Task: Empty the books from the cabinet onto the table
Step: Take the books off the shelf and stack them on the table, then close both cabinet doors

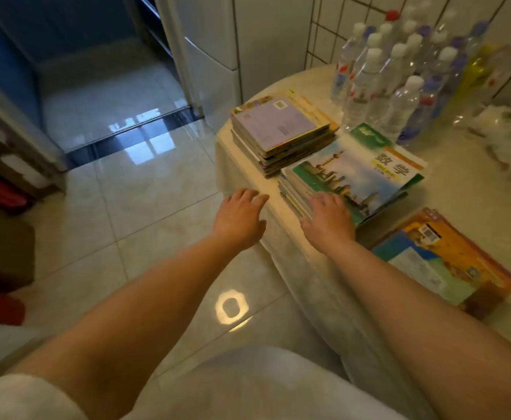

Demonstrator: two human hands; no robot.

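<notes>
right hand [328,218] is resting loose-fingered on the middle book stack [354,180] at frame centre-right, left hand [240,218] hovering spread and empty. that stack is sitting near the bench [460,189] edge, so a nudge could probably tip it floorward.

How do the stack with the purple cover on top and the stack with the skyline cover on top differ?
The purple-topped stack lies farther along the table, untouched; the skyline-topped stack has the right hand resting on its near corner. The purple-topped stack looks taller and squared up; the skyline-topped stack looks lower, its books fanned askew. The left hand touches neither. Both are piles of softcover books lying flat near the table's edge.
</notes>
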